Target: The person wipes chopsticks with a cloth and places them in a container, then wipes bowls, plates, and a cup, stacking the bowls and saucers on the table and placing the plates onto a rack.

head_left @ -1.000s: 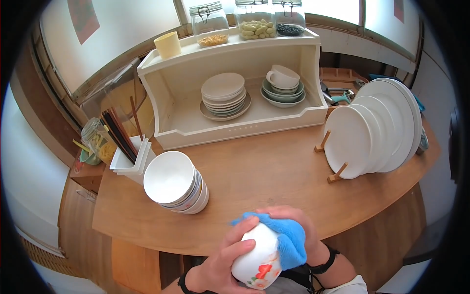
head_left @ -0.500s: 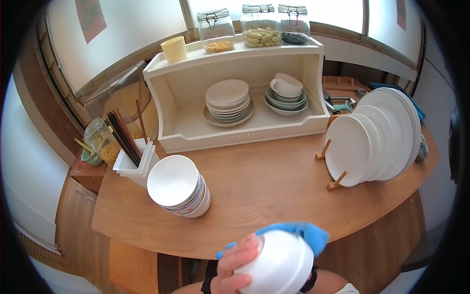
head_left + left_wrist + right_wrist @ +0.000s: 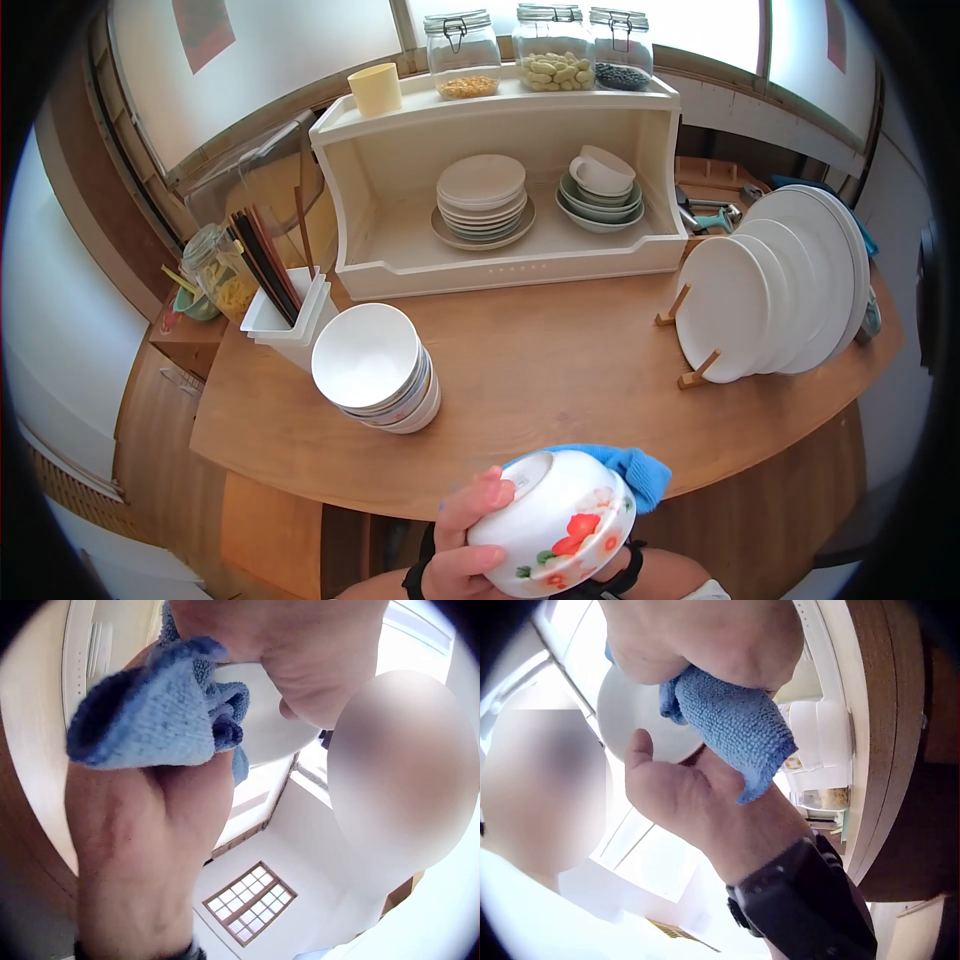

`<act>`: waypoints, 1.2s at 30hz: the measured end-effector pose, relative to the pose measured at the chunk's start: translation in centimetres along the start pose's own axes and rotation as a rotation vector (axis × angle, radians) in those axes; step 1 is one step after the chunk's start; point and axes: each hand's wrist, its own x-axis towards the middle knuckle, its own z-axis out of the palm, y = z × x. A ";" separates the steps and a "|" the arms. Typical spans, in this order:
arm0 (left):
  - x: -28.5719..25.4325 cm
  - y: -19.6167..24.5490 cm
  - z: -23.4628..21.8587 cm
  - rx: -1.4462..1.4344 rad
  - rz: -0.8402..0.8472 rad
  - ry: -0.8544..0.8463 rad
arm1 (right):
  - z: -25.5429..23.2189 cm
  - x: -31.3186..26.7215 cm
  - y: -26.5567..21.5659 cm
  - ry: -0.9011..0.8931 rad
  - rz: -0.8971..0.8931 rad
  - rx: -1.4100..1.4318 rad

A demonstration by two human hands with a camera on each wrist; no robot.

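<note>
A white bowl (image 3: 545,520) with red flowers and green leaves is tilted low over the table's front edge, its foot toward the upper left. My left hand (image 3: 465,540) grips it from the left, fingers on the outside near the foot; the thumb shows at the rim in the right wrist view. A blue cloth (image 3: 640,478) sticks out past the bowl's far right side. Behind the bowl, my right hand is mostly hidden in the head view. The right wrist view shows this right hand (image 3: 712,637) holding the bunched cloth (image 3: 727,716) against the bowl (image 3: 645,712).
Stacked bowls (image 3: 368,355) stand at the left of the wooden table (image 3: 540,370), beside a white chopstick holder (image 3: 300,320). Plates (image 3: 725,310) stand in a rack at the right. A cream shelf (image 3: 520,280) holds dishes, with glass jars (image 3: 555,60) on top.
The bowl has turned in my hands: its flowers went out of sight and show again now. My right hand has slipped from plain view to behind the bowl, with the cloth.
</note>
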 end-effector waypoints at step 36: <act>-2.2 0.3 -1.1 -0.348 -0.667 0.250 | 1.6 0.2 -2.5 -0.155 -0.798 -0.899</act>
